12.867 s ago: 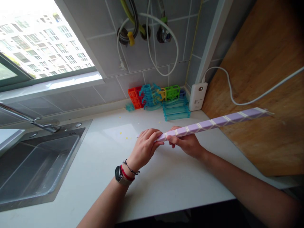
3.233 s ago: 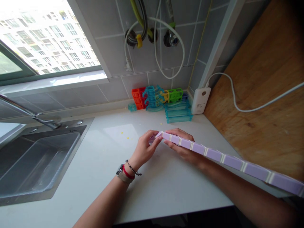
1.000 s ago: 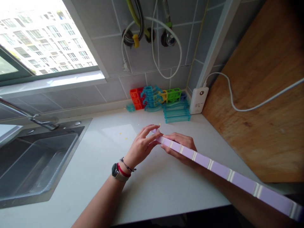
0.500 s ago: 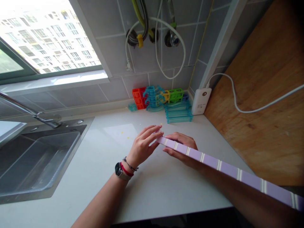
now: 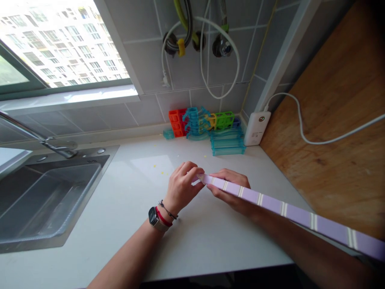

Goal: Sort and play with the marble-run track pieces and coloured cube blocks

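Note:
A long lavender strip point(image 5: 233, 188) with pairs of white lines across it runs from the middle of the counter to the lower right edge of view. My left hand point(image 5: 185, 182) is closed on its far end, pinching it between thumb and fingers, and that tip looks bent. Just right of it, my right hand point(image 5: 231, 180) grips the strip from the side, with fingers and thumb around it. The strip passes above my right forearm. A watch point(image 5: 152, 215) and bracelets are on my left wrist.
Red plastic pieces point(image 5: 178, 122), blue ones point(image 5: 227, 143) and a green one point(image 5: 225, 119) stand by the tiled wall. A white power bank point(image 5: 257, 128) with a cable leans in the corner. The sink point(image 5: 69, 237) lies left; a wooden board point(image 5: 331, 132) stands right.
My left hand's fingers have curled from stretched out to a pinch on the strip's end, which now looks bent. The right hand keeps its hold. The view has shifted slightly.

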`<state>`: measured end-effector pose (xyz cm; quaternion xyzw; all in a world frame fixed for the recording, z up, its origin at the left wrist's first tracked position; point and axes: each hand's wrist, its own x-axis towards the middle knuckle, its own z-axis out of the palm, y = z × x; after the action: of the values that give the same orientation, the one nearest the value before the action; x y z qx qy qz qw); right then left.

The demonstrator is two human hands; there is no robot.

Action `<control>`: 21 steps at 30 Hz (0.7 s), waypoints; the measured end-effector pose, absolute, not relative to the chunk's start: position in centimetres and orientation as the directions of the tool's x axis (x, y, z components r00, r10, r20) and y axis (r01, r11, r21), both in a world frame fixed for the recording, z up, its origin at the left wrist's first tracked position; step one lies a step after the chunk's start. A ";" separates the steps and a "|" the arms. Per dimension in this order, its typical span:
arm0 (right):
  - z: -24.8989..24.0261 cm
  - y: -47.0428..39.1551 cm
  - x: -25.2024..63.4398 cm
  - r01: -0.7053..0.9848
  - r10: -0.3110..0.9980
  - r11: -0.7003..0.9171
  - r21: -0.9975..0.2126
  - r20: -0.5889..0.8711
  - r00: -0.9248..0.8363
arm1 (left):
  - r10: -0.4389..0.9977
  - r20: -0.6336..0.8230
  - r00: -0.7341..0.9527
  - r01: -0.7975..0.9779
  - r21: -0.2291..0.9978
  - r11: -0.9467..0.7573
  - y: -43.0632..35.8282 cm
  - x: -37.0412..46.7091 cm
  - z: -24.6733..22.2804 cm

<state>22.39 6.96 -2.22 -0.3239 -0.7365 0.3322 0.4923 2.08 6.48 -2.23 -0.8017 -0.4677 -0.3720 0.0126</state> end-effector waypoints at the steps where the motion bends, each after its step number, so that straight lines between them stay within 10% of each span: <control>1: -2.3 6.9 22.4 0.156 0.806 0.570 -0.807 0.512 -0.297 | 0.750 0.601 0.275 0.762 0.340 -0.552 6.5 2.1 -2.2; 21: -2.3 7.7 22.5 0.254 0.871 0.491 -0.833 0.464 -0.162 | 0.862 0.484 0.154 0.648 0.609 -0.458 7.0 2.2 -2.8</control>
<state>22.54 7.68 -2.35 -0.4023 -0.6989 0.3040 0.5073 2.18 6.96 -2.85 -0.7482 -0.5043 -0.4110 -0.1301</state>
